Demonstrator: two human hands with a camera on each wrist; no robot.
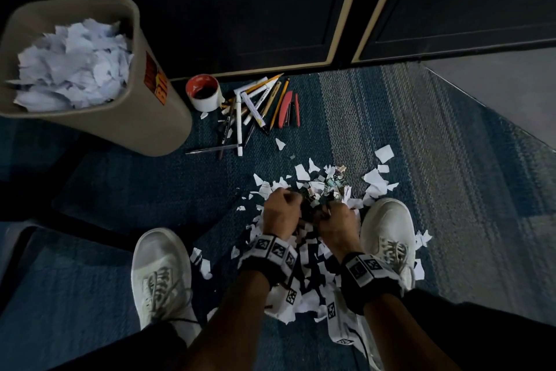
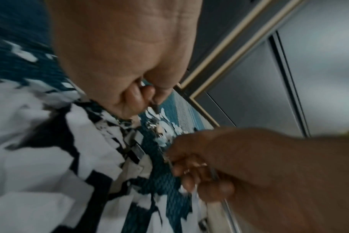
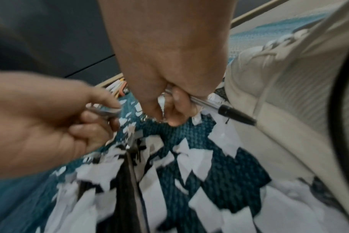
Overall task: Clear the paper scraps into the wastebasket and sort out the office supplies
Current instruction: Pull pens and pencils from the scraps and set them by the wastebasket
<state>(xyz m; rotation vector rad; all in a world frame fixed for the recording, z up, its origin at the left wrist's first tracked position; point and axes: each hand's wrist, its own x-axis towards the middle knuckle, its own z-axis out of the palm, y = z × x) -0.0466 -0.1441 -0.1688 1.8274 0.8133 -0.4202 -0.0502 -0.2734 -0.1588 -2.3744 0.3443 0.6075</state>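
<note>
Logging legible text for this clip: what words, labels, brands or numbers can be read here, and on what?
"BIN": orange letters, partly visible, on the sticker on the wastebasket; the line above them is cut off and unreadable.
Wristbands: black-and-white square marker patterns only, no words.
Pens in the pile by the mug: print on the barrels too small to read.
Wrist views: no text.

Both arms are reaching down side by side; the left hand is curling its fingers shut, the right hand is gripping a pen.
</note>
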